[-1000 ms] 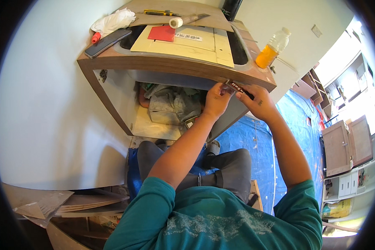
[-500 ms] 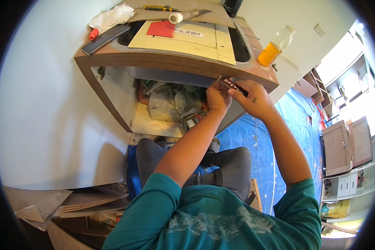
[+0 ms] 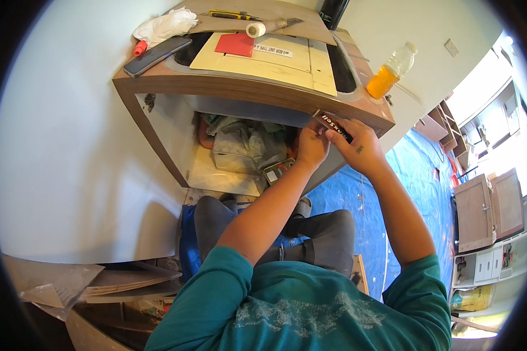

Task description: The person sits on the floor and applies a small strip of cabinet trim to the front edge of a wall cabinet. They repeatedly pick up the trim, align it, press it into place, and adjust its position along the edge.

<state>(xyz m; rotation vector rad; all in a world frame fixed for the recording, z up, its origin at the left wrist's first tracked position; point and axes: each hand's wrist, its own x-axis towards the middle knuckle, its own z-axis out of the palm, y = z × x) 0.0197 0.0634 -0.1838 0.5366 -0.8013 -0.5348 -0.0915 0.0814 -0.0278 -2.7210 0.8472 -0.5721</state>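
Observation:
My right hand (image 3: 360, 147) is closed around a dark-handled tool (image 3: 334, 127) with pale printing and a short metal end. That end meets the front edge of a wooden cabinet (image 3: 240, 93), near its right corner. Just below the edge, beside the tool's metal end, my left hand (image 3: 314, 146) has its fingers curled against the cabinet's front. Whatever those fingers grip is hidden from this view. Within the cabinet's opening lie grey rags (image 3: 255, 146) over a pale plastic tub (image 3: 231, 161), with a small tin-like box (image 3: 278, 171) near my left forearm.
On top are a cream board (image 3: 301, 73), a phone (image 3: 158, 57), a bundled white bag (image 3: 164, 28), a yellow cutter (image 3: 231, 14), a pale-handled knife (image 3: 269, 27) and a bottle of orange liquid (image 3: 392, 73). Blue sheeting (image 3: 413, 193) covers the floor at right; boards (image 3: 123, 279) lean at lower left.
The whole view has shifted slightly. The tool in my right hand has turned a little, showing more of its printed side. Both hands stay at the same cabinet edge.

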